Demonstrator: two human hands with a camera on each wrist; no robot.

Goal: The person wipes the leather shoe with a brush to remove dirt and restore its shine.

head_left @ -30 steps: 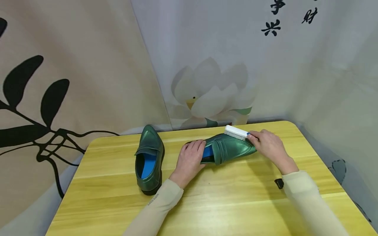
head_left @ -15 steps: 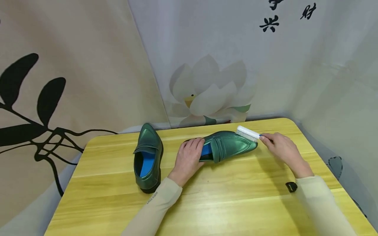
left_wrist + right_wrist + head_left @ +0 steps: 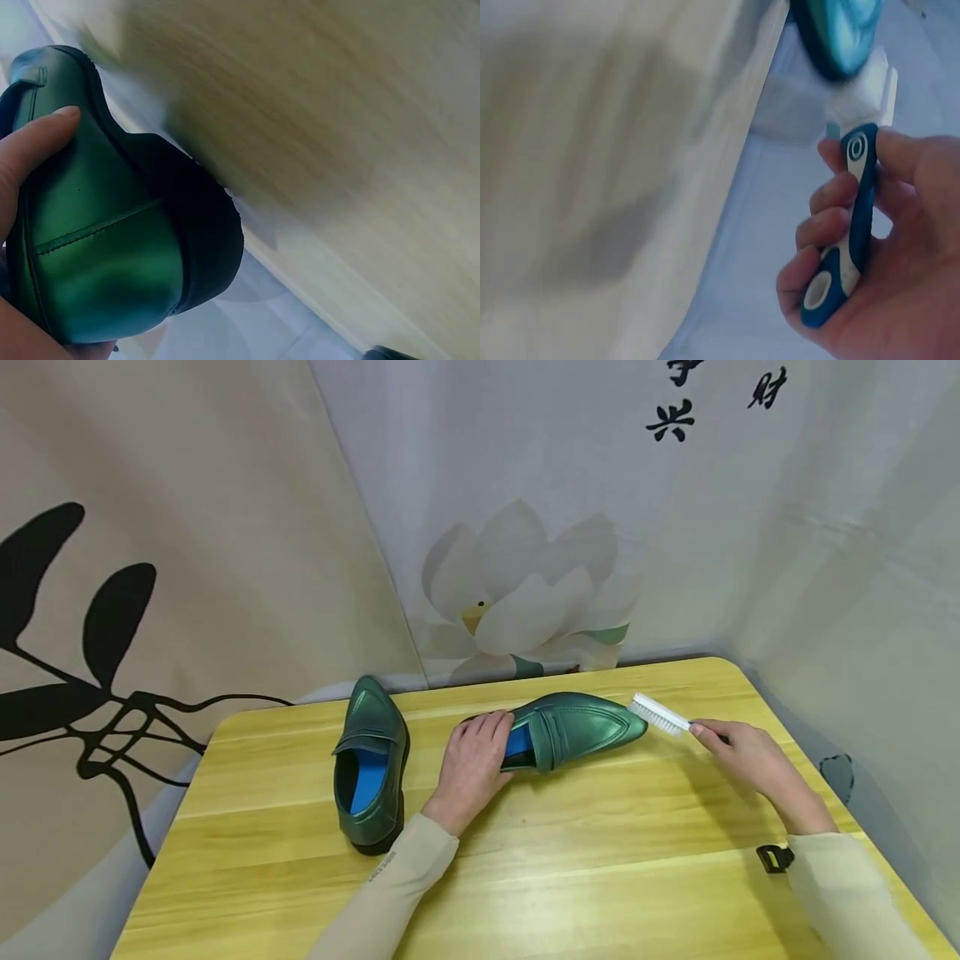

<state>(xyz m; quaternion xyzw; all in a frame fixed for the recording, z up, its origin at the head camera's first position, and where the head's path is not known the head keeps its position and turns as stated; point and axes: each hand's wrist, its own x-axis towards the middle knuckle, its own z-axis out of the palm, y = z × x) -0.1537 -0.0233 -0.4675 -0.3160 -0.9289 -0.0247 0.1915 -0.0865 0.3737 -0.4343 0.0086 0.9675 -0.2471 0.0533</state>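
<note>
A green loafer (image 3: 585,727) with a blue insole points its toe to the right in the head view. My left hand (image 3: 472,764) grips its heel end; in the left wrist view the thumb lies along the loafer's side (image 3: 105,247). My right hand (image 3: 750,760) holds a white brush (image 3: 658,713) by its blue and white handle (image 3: 859,202), fingers curled round it. The bristle head is at the loafer's toe tip; whether it touches cannot be told. A second green loafer (image 3: 371,768) stands on the left, toe away from me.
The yellow wood-grain table (image 3: 600,877) lies under both loafers. A printed cloth (image 3: 540,527) hangs behind its back edge. A small black buckle-like piece (image 3: 775,858) shows beside the right sleeve.
My right hand has moved the brush rightward along the loafer, from the upper side of its front to the toe tip. My left hand keeps its grip on the heel.
</note>
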